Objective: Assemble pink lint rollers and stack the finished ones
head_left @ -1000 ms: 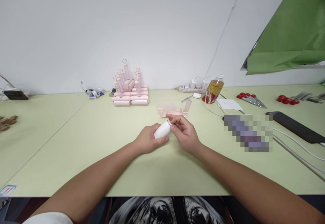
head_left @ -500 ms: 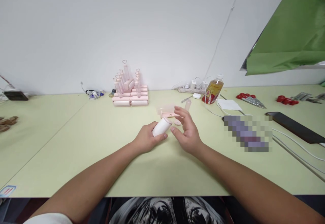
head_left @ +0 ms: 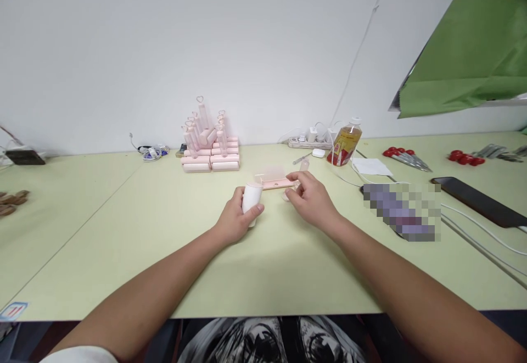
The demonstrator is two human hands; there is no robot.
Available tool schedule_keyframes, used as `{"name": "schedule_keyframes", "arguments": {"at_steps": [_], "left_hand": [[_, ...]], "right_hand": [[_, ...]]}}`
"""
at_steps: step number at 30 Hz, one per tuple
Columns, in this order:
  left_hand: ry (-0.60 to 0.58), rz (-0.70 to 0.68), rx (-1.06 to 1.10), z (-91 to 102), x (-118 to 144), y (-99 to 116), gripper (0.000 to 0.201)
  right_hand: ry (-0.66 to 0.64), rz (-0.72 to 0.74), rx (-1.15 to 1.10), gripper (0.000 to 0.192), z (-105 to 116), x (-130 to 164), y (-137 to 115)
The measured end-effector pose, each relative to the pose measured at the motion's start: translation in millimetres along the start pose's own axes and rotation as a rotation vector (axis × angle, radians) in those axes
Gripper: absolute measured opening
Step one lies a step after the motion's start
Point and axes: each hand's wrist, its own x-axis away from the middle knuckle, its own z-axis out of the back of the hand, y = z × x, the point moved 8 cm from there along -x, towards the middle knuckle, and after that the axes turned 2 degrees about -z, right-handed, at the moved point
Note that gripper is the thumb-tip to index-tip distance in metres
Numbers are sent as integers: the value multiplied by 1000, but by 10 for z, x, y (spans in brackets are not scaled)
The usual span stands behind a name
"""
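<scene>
Left hand point(head_left: 235, 221) grips the white roll point(head_left: 251, 198) upright on the table point(head_left: 123, 231); right hand point(head_left: 313, 201) pinches the pink holder point(head_left: 276, 183) beside it, roll and holder not yet joined.

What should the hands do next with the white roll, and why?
Probably the right hand should pick up the pink holder. The left hand holds the white roll upright beside it, and the right fingertips are already at the holder's end.
</scene>
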Motion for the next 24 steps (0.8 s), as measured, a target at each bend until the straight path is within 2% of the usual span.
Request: {"name": "schedule_keyframes", "arguments": {"at_steps": [4,7,9,13,16,19,21,24], "left_hand": [[71,-10,8,49,-26,-24,38],[179,-64,-7,142,-32,45,34],[218,-73,58,179,-27,80,33],[241,-74,267,199,-20,101,34],[260,-2,389,203,-35,18,43],[232,78,476,168,-66,-70,49],[204,106,509,138,-81,-104,49],[152,111,550,85,-88,-122,48]], "right_hand": [[-192,-87,306,35,-167,-77,229],[-268,-92,357,42,-303,-62,310],[-298,-58,356,44,-382,-58,320],[-326,-19,362,33,-466,-77,334],[-348,-36,342,20,-467,-88,342],[-332,-78,230,9,-417,-95,331],[-276,-137,57,2,-361,-106,333],[-175,-234,-388,18,-315,-106,332]]}}
